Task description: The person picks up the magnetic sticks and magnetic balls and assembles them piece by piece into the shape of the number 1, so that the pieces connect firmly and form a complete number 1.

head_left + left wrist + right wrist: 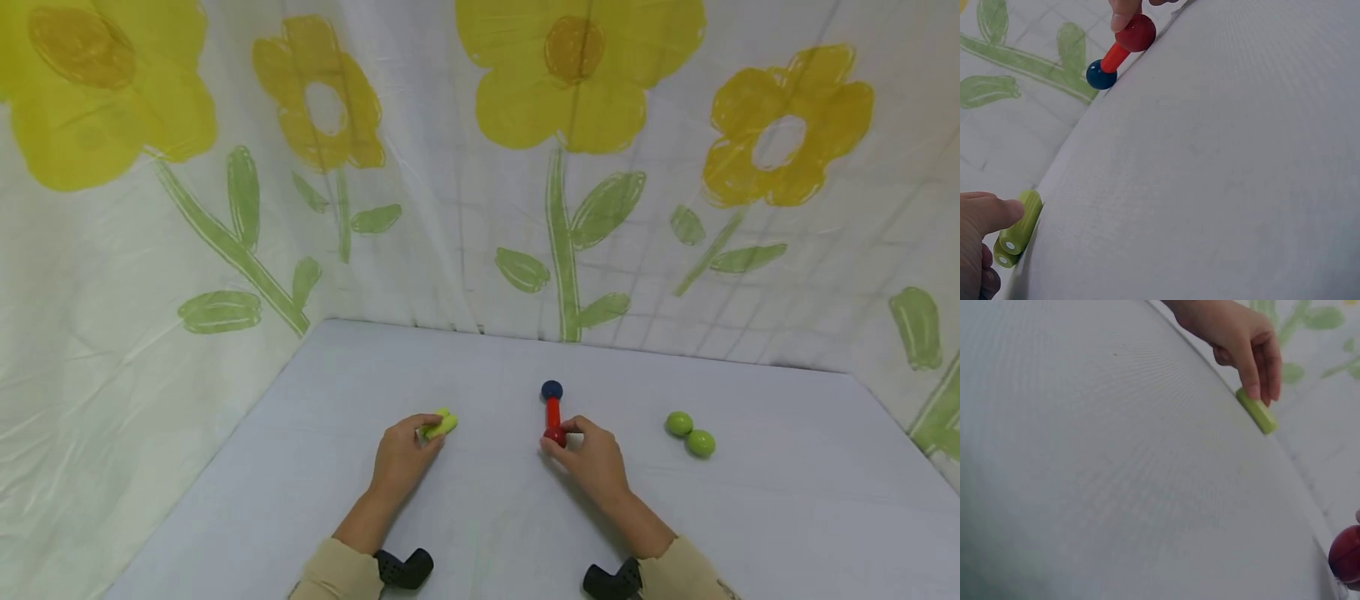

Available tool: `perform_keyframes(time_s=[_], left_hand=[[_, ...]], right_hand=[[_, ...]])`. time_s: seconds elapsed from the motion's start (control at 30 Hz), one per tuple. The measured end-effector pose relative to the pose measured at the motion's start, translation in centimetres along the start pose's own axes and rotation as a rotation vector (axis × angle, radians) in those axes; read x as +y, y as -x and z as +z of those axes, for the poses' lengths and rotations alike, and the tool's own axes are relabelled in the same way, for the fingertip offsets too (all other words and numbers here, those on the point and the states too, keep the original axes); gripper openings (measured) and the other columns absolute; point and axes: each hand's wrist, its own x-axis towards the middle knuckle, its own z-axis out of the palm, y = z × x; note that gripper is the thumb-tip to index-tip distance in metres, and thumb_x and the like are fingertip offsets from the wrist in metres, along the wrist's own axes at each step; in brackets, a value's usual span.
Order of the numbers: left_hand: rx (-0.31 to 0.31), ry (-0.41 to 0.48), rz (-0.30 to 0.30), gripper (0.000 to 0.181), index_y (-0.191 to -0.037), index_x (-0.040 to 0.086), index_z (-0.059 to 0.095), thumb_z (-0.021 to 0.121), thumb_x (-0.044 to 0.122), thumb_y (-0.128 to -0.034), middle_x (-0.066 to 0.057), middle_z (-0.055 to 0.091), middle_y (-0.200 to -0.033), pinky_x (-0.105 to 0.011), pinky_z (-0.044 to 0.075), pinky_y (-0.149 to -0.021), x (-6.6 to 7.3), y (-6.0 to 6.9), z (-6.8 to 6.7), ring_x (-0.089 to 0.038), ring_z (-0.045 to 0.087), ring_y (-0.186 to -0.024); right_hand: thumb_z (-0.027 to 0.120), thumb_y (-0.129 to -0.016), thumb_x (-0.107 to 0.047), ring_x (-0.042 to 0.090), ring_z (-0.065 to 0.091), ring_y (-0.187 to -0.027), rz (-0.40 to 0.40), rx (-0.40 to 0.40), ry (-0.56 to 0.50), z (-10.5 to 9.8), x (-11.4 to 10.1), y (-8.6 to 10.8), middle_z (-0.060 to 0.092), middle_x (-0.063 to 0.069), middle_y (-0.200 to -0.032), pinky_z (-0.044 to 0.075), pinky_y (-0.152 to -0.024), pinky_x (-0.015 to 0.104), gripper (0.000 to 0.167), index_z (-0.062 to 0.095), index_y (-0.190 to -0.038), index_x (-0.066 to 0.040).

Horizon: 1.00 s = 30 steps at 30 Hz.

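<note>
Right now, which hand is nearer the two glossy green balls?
Right. Your right hand is left of the two glossy green balls, not touching; your left hand is farther left.

On the white table (795, 492), an open lane ran to the far edge between the left hand (403, 454), gripping two yellow-green sticks (444, 425), and the right hand (597, 461), pinching a red-and-blue dumbbell (552, 412). The dumbbell's blue end jutted toward that edge, with a bare strip beyond. Two green balls (701, 443) obstructed the right side, gaps lying between them and both the right hand and the right edge. A flowered curtain (450, 250) walled the far and left edges.
</note>
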Motion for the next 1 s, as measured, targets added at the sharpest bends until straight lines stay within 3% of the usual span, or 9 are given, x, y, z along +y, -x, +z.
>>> perform_keyframes(time_s=[0.17,0.37,0.53,0.73,1.0], left_hand=[[0.004,0.005,0.009,0.026,-0.101,0.008,0.069,0.075,0.011,-0.0760,-0.009,0.070,-0.103,-0.019,0.035,-0.049,0.1,-0.1,0.0,-0.004,0.040,-0.054],[-0.001,0.008,0.011,0.025,-0.101,0.008,0.069,0.074,0.012,-0.0768,-0.009,0.070,-0.101,-0.018,0.036,-0.049,0.0,-0.1,0.0,-0.004,0.041,-0.054],[-0.008,-0.001,0.014,0.024,-0.101,0.008,0.069,0.074,0.011,-0.0774,-0.008,0.070,-0.102,-0.018,0.036,-0.050,-0.1,0.0,0.1,-0.004,0.042,-0.056],[-0.015,-0.010,0.023,0.022,-0.098,0.009,0.069,0.075,0.012,-0.0765,-0.007,0.069,-0.101,-0.018,0.037,-0.051,-0.1,0.1,0.2,-0.005,0.043,-0.058],[-0.031,-0.019,0.003,0.022,-0.098,0.008,0.069,0.075,0.011,-0.0763,-0.009,0.069,-0.104,-0.019,0.037,-0.054,-0.1,0.0,0.1,-0.009,0.048,-0.065]], right_hand=[[0.072,-0.080,-0.017,0.018,0.060,-0.077,-0.004,-0.017,-0.051,-0.2,0.1,0.0,0.071,0.011,-0.097,0.040,-0.054,0.021,0.024,0.068,-0.100,-0.005],[0.070,-0.082,-0.015,0.019,0.061,-0.091,0.035,-0.062,-0.121,-0.6,0.6,-0.1,0.070,0.010,-0.101,0.044,-0.062,0.020,0.024,0.068,-0.104,-0.006],[0.071,-0.082,-0.019,0.014,0.054,-0.078,0.059,-0.096,-0.182,-0.6,1.3,-0.1,0.070,0.009,-0.103,0.040,-0.056,0.020,0.023,0.069,-0.102,-0.008],[0.072,-0.081,-0.020,0.016,0.055,-0.090,0.065,-0.108,-0.209,-0.6,1.7,-0.2,0.069,0.005,-0.102,0.043,-0.063,0.020,0.023,0.069,-0.101,-0.010],[0.072,-0.081,-0.022,0.016,0.054,-0.090,0.081,-0.114,-0.216,-0.5,1.6,-0.3,0.069,0.005,-0.103,0.043,-0.062,0.020,0.024,0.069,-0.101,-0.011]])
